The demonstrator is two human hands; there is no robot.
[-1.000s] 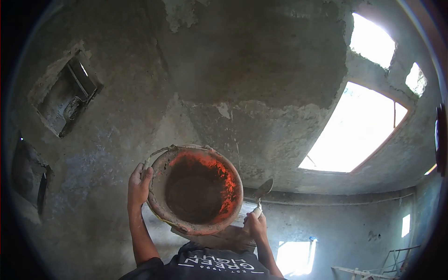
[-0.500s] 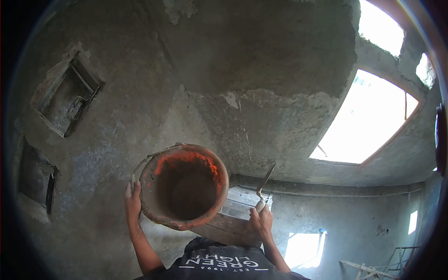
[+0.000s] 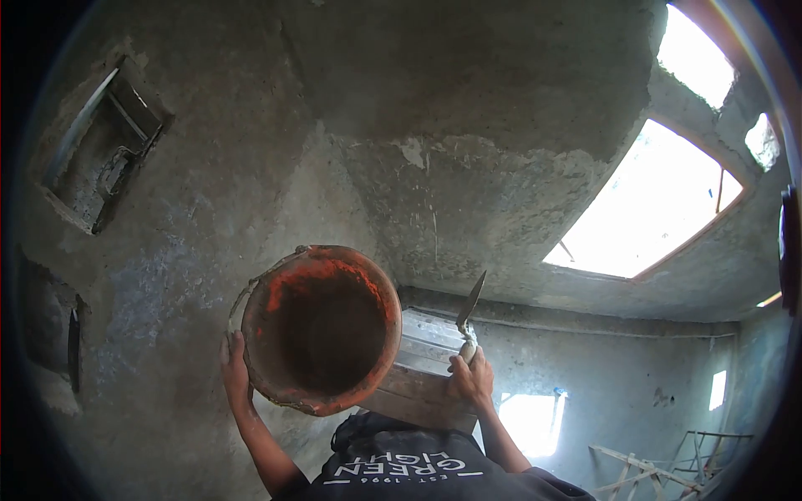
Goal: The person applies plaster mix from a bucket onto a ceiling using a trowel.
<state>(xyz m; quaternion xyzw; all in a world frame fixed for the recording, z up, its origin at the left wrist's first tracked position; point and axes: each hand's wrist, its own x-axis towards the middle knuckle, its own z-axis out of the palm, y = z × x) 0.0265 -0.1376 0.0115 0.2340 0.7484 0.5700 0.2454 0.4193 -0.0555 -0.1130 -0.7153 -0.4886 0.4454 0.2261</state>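
Observation:
A large round bucket point(image 3: 393, 344) with a mortar-stained rim and orange-red patches inside is tilted so its dark mouth faces me. My left hand point(image 3: 236, 367) grips it at the left side, fingers partly hidden behind the wall and near the wire handle point(image 3: 241, 302). In my right hand point(image 3: 473, 381) is a pointed trowel point(image 3: 471, 301), its pale handle in my closed fingers and its blade pointing up. The bucket's bottom is in deep shadow, so its contents are hard to make out.
A wooden plank point(image 3: 418, 396) lies behind the bucket and my right hand. Rough plastered walls point(image 3: 501, 209) surround me, with a bright window opening point(image 3: 652, 200) at right and a recess point(image 3: 109, 159) at left. A wooden trestle frame point(image 3: 643, 472) stands lower right.
The whole view has shifted, with the walls sliding slightly left. The bucket and the trowel both appear a little higher and further left, still held in the same hands.

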